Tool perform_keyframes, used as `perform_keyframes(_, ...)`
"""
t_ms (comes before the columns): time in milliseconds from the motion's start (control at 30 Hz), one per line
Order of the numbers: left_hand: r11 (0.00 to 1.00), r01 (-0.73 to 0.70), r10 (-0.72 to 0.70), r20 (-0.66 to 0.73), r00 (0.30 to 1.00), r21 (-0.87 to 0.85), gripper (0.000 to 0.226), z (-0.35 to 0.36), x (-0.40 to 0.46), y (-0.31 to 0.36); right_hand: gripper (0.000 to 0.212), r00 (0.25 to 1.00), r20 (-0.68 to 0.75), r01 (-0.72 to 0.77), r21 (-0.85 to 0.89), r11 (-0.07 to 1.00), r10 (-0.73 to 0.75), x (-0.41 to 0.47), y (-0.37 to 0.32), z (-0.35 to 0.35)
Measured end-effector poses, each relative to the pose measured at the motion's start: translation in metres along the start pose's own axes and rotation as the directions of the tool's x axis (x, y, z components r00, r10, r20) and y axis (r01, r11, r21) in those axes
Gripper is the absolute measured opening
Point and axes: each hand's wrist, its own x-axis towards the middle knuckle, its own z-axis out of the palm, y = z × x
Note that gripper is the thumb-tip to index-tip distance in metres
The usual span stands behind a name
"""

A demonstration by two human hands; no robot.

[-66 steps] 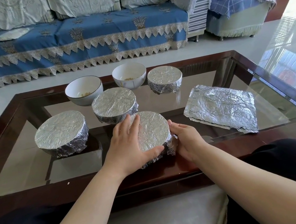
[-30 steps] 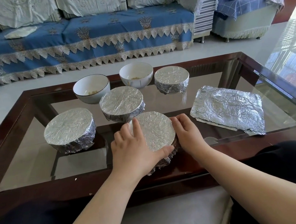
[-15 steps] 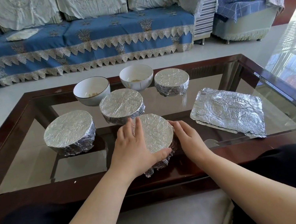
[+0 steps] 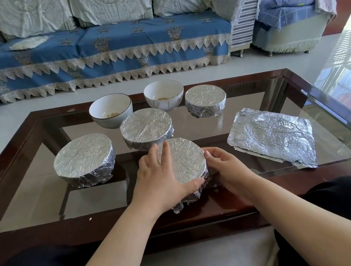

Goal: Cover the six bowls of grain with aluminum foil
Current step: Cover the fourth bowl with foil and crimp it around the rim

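Our left hand [image 4: 160, 176] and right hand [image 4: 225, 166] cup foil-covered bowl [image 4: 185, 158] at table's [image 4: 48, 233] near edge, fingers curled round its sides.

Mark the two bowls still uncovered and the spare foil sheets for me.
Left uncovered bowl [image 4: 111, 111]: head view, on its white inner wall.
Right uncovered bowl [image 4: 163, 92]: head view, on its inner wall above the grain.
Spare foil sheets [image 4: 273, 135]: head view, on the crinkled middle of the top sheet.
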Motion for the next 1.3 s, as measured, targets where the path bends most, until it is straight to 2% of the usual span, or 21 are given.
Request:
perform_keyframes(133,1.000,0.004,-0.004,-0.003,1.000,-0.006,0.126,-0.001,0.000,0.000,0.048,1.000,0.021,-0.001,0.104,0.995,-0.001,0.001,0.002,0.005)
perform_keyframes(167,1.000,0.003,-0.004,-0.004,1.000,-0.009,0.126,-0.001,0.000,0.000,0.048,1.000,0.009,0.000,0.113,0.994,-0.001,0.001,0.003,0.006)
perform_keyframes(367,1.000,0.004,-0.004,-0.007,1.000,-0.023,0.125,0.000,0.000,-0.001,0.021,0.988,-0.153,0.047,0.083,0.995,-0.033,-0.002,0.009,0.014)
perform_keyframes(533,1.000,0.003,-0.003,-0.021,1.000,-0.029,0.126,0.000,-0.001,-0.001,0.027,0.966,-0.251,0.064,-0.020,0.998,-0.067,0.002,0.013,0.019)
perform_keyframes(600,0.999,0.002,-0.003,-0.019,1.000,-0.035,0.125,0.001,-0.001,0.000,0.023,0.957,-0.279,0.071,-0.026,0.997,-0.076,0.002,0.013,0.021)
perform_keyframes(733,0.999,0.005,-0.005,-0.019,1.000,-0.045,0.125,0.000,-0.001,0.000,0.018,0.960,-0.272,0.066,-0.007,0.998,-0.065,0.004,0.009,0.020)
perform_keyframes(933,0.997,0.006,-0.007,-0.024,1.000,-0.073,0.125,-0.001,-0.001,0.000,0.013,0.966,-0.252,0.043,-0.077,0.996,-0.062,0.010,0.003,0.018)
perform_keyframes(1067,0.997,0.002,-0.004,-0.018,1.000,-0.074,0.124,-0.001,-0.001,0.001,0.016,0.947,-0.294,0.075,-0.197,0.978,-0.132,0.012,0.003,0.019)
perform_keyframes(1167,0.998,0.003,-0.004,-0.017,1.000,-0.070,0.124,-0.001,-0.001,0.001,0.016,0.922,-0.333,0.072,-0.356,0.932,-0.198,0.015,0.004,0.018)
perform_keyframes(1233,0.998,0.002,-0.003,-0.019,1.000,-0.065,0.124,0.000,-0.001,0.001,0.012,0.923,-0.339,0.039,-0.388,0.921,-0.182,0.016,0.002,0.017)
perform_keyframes(1300,0.998,0.000,-0.002,-0.020,1.000,-0.065,0.123,0.000,-0.001,0.002,0.012,0.938,-0.327,0.001,-0.336,0.942,-0.118,0.015,-0.001,0.018)
